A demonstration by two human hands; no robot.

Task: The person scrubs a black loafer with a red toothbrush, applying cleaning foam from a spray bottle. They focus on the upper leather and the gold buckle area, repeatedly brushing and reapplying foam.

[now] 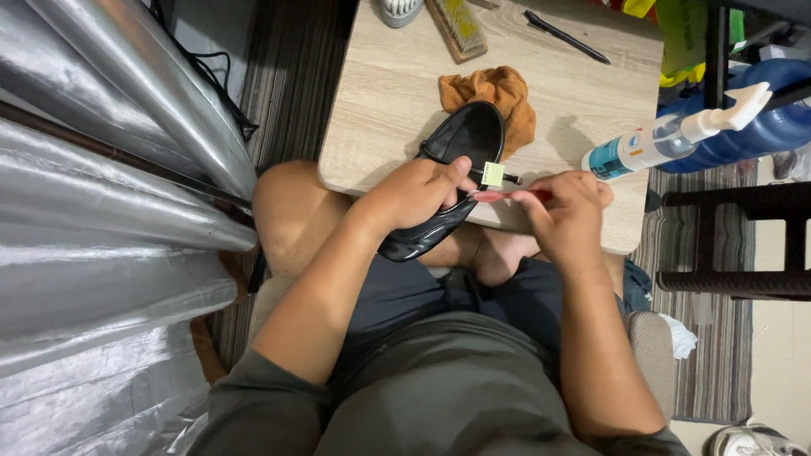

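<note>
Head view looks straight down on a seated person whose grey-shirted lap fills the six o'clock edge. Crinkled silver foil sheeting [101, 211] covers the whole nine o'clock side. A pale wood-grain table [397, 93] reaches from centre to twelve o'clock. At three o'clock a blue plastic jug [760, 131] lies behind a white-and-blue spray bottle [667, 139] with a white trigger nozzle. The glossy black leather flat shoe [456, 169] rests tilted over the table's near edge, opening upward, a small pale yellow tag [492, 174] at its rim. The left hand [418, 194] is clamped around the shoe's side. Touching the shoe at one o'clock lies a crumpled orange cloth [498, 93]. The right hand [568, 211] is closed around a thin red stick-like tool [507, 195], its tip meeting the left thumb. At twelve o'clock lie a wooden-backed brush [458, 27] and a black pen [564, 36].
</note>
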